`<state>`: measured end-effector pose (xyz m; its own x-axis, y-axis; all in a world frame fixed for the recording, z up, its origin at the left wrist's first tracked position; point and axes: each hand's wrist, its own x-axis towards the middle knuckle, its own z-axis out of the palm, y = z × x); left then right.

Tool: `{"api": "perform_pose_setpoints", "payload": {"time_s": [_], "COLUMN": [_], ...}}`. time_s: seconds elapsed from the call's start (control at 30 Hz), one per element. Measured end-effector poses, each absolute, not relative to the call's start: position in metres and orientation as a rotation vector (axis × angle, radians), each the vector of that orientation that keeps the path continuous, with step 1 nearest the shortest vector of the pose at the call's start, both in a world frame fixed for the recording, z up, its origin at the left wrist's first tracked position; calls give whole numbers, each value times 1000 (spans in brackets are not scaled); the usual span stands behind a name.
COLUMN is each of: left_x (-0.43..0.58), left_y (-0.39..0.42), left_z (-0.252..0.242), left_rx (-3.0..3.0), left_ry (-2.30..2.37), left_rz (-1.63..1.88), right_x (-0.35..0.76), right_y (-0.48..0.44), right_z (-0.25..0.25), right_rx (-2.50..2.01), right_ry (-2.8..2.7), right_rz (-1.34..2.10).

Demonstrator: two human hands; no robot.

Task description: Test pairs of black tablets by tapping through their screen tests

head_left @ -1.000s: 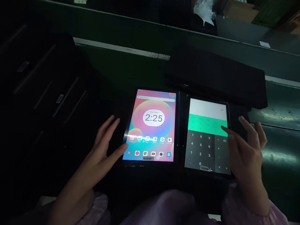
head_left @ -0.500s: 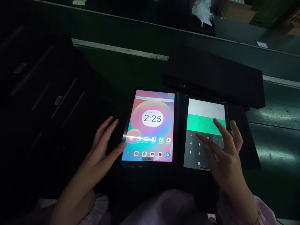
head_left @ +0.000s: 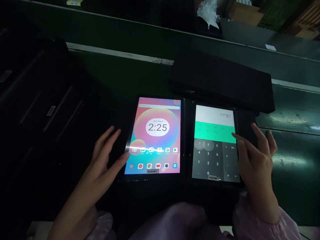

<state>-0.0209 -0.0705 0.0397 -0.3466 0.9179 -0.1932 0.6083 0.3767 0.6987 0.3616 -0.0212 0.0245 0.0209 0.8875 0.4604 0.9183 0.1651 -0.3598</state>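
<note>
Two lit tablets lie side by side. The left tablet [head_left: 156,133] shows a colourful home screen with the clock at 2:25. My left hand [head_left: 105,160] is open at its left side, thumb at the lower left edge. On the right tablet [head_left: 215,146] is a calculator with a white top, a green band and dark number keys; 87 stands after some slanted characters in its display. My right hand [head_left: 255,156] is over this tablet's right edge, its index fingertip at the green band and its other fingers apart, holding nothing.
A long black box [head_left: 222,81] lies behind the tablets. Dark stacked items with small labels [head_left: 51,110] stand at the left. Farther back are a clear plastic bag [head_left: 208,13], a cardboard box [head_left: 245,14] and a white label [head_left: 270,47] on a green surface.
My right hand has moved right, from the number keys to the tablet's right edge. The digits 87 have appeared in the calculator display. The whole view has shifted slightly.
</note>
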Motion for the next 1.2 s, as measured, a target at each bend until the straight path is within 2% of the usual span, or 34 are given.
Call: {"api": "perform_pose_setpoints", "payload": {"time_s": [0.17, 0.47, 0.83, 1.2], "left_x": [-20, -30, -49, -62], "left_y": [-70, -68, -75, -77], "left_z": [41, 32, 30, 30], "left_rx": [1306, 1318, 1453, 1401], "left_ry": [2068, 2014, 1732, 1601], "left_rz": [668, 705, 661, 727], "right_x": [352, 361, 284, 270], "right_y": [-20, -19, -41, -46], "right_z": [30, 22, 48, 47], "right_rx": [-1629, -1635, -1396, -1391], "right_ry": [-2001, -1905, -1910, -1918], "right_rz": [-24, -52, 47, 57]}}
